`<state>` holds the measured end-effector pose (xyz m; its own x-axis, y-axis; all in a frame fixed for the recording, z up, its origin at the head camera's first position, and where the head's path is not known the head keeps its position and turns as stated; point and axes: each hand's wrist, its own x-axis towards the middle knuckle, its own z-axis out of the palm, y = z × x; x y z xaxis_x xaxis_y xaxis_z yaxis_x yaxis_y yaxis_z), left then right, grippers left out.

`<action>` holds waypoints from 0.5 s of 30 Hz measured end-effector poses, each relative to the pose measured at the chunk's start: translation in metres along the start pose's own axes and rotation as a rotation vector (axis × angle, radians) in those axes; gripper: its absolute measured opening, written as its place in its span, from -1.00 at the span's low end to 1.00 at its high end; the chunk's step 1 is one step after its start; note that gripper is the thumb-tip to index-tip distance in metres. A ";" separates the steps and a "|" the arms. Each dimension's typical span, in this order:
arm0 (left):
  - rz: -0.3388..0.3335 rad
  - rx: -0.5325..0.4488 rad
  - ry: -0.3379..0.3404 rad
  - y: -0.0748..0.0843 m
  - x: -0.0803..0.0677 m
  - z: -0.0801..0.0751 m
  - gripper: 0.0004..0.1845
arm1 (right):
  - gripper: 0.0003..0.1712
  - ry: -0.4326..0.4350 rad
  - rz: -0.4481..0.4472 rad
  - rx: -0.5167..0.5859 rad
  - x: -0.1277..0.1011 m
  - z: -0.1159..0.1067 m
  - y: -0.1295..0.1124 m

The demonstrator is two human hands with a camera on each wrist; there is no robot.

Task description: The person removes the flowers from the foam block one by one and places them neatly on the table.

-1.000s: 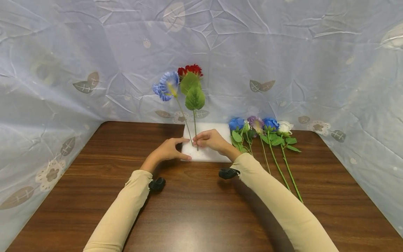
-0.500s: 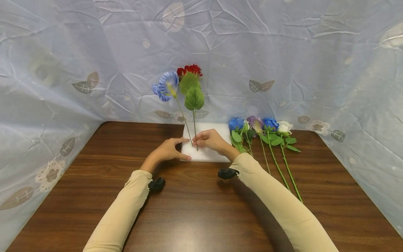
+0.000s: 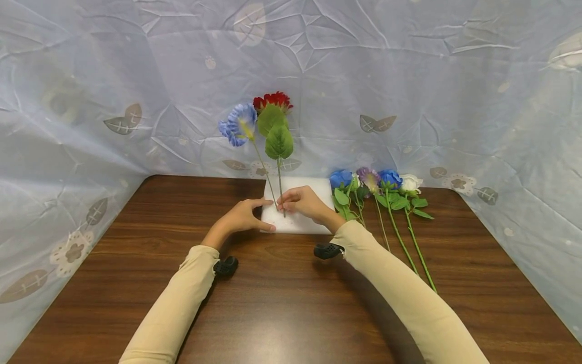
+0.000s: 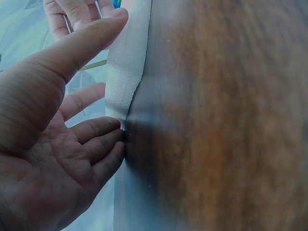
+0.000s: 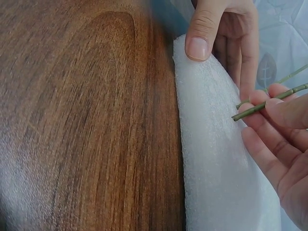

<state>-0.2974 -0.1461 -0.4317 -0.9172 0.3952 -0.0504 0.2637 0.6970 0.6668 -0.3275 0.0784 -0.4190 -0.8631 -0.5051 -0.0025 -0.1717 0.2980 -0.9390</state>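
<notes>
A white foam block (image 3: 300, 215) lies at the back of the wooden table (image 3: 291, 298). A blue flower (image 3: 238, 124) stands upright in it. Beside it rises a red flower (image 3: 273, 100) with green leaves (image 3: 279, 141). My right hand (image 3: 291, 202) pinches that flower's stem (image 5: 262, 107) just above the foam (image 5: 211, 159), the stem's cut end at the foam surface. My left hand (image 3: 247, 215) holds the block's left corner, with the thumb (image 5: 198, 29) on the near edge and fingers (image 4: 96, 144) against the foam (image 4: 126, 62).
Several loose flowers lie in a row right of the block: a blue one (image 3: 342, 178), a purple one (image 3: 369, 177), another blue (image 3: 390, 178) and a white one (image 3: 411, 183), stems pointing toward me. A pale blue leaf-print sheet (image 3: 409, 91) walls in the table on three sides.
The red flower and its leaves have tipped slightly to the left. Both hands stay in the same place on the stem and the foam.
</notes>
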 end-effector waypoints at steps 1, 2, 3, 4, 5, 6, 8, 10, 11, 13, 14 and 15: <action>-0.004 -0.002 -0.001 0.000 0.000 0.000 -0.09 | -0.78 0.002 0.000 0.000 0.000 0.000 0.000; -0.006 -0.004 -0.002 -0.001 0.000 0.000 -0.09 | -0.78 0.005 0.001 0.001 0.000 0.000 0.000; -0.007 -0.005 -0.002 -0.001 0.001 0.000 -0.09 | -0.78 0.007 0.000 0.000 0.000 0.000 0.000; -0.008 -0.007 -0.002 -0.001 0.001 0.000 -0.09 | -0.78 0.009 0.000 0.000 -0.001 0.001 -0.001; -0.008 -0.009 -0.002 -0.002 0.001 0.001 -0.09 | -0.79 0.011 -0.001 -0.002 -0.001 0.001 -0.001; -0.009 -0.010 -0.003 -0.002 0.001 0.001 -0.09 | -0.79 0.012 -0.003 -0.004 -0.001 0.001 -0.001; -0.005 -0.011 0.000 -0.002 0.002 0.001 -0.09 | -0.79 0.012 -0.005 -0.006 -0.001 0.001 -0.002; -0.003 -0.012 0.002 -0.002 0.001 0.000 -0.09 | -0.79 0.013 -0.006 -0.009 -0.001 0.001 -0.003; -0.003 -0.011 0.002 -0.001 0.001 0.000 -0.09 | -0.79 0.014 -0.007 -0.009 -0.001 0.000 -0.003; -0.002 -0.011 0.002 -0.001 0.001 0.000 -0.09 | -0.78 0.018 -0.006 0.000 -0.001 0.001 -0.004; -0.002 -0.010 0.001 -0.001 0.001 0.000 -0.09 | -0.78 0.021 -0.006 0.004 -0.001 0.001 -0.005; 0.000 -0.007 0.001 -0.001 0.001 0.000 -0.09 | -0.78 0.024 -0.006 0.008 0.000 0.001 -0.005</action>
<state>-0.2983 -0.1461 -0.4323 -0.9175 0.3946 -0.0495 0.2616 0.6926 0.6722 -0.3262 0.0765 -0.4141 -0.8732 -0.4873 0.0114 -0.1732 0.2885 -0.9417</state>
